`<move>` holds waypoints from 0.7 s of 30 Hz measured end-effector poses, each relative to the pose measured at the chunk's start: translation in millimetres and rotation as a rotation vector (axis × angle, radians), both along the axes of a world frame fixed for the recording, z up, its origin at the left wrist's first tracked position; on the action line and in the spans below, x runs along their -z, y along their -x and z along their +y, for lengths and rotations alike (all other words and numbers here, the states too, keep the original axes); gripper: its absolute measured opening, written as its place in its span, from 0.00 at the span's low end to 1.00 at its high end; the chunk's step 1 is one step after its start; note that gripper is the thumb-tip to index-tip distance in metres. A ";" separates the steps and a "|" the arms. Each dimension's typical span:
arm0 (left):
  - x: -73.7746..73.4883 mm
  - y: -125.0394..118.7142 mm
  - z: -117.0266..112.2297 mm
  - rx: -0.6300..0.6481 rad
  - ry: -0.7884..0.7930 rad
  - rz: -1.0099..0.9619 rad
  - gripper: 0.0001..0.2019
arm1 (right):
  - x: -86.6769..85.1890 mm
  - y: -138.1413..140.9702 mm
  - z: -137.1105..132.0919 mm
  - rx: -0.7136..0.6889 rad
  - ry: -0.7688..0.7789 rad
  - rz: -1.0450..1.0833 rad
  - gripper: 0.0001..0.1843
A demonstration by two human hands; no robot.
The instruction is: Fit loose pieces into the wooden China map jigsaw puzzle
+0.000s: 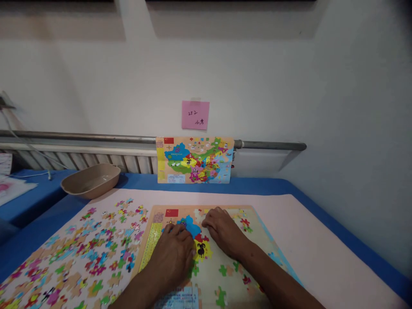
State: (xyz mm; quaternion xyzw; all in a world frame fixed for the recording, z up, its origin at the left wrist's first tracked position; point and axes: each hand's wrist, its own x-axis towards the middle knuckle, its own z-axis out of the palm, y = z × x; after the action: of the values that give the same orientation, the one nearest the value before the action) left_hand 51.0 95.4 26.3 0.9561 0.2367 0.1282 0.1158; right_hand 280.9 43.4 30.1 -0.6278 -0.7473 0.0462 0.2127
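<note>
A jigsaw puzzle (156, 244) of a map lies on the table, its left side and blue upper-left part joined, with separate pieces on its pale right half. My left hand (175, 253) rests over the left part, palm down, fingers laid on the board beside the yellow patch with a black ram (201, 249). My right hand (223, 229) is at the upper middle, just right of the blue part, its fingers curled down and together against the board. Whatever its fingertips may hold is hidden. Near it lies a red piece group (245, 222).
Many loose puzzle pieces (96, 253) are spread over the pink sheet (322, 240) at left. A beige basin (92, 181) stands at the back left. Against the wall pipe (273, 146) leans a printed reference map (195, 160), below a pink note (195, 115).
</note>
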 end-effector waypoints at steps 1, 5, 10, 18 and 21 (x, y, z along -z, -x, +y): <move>0.0 -0.1 0.0 0.000 -0.001 -0.002 0.07 | 0.5 0.8 -0.1 -0.004 -0.001 0.001 0.12; 0.1 -0.3 -0.3 0.004 -0.006 -0.004 0.09 | 3.5 -0.3 2.0 -0.008 -0.012 0.013 0.12; 0.5 -1.1 -0.5 0.011 -0.008 -0.003 0.11 | 2.6 -9.1 2.3 0.033 -0.052 0.045 0.12; -8.5 1.7 -0.1 -0.002 0.134 -0.061 0.10 | -1.5 -19.6 -0.9 0.099 -0.082 0.073 0.09; -12.4 3.0 2.1 -0.011 0.188 -0.156 0.12 | -2.3 -21.4 -1.7 0.117 -0.074 0.078 0.09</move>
State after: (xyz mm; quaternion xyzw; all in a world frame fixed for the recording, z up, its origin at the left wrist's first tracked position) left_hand 48.0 97.5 38.7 0.9269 0.2431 0.1798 0.2225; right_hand 302.3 41.7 32.3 -0.6596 -0.7018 0.0304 0.2672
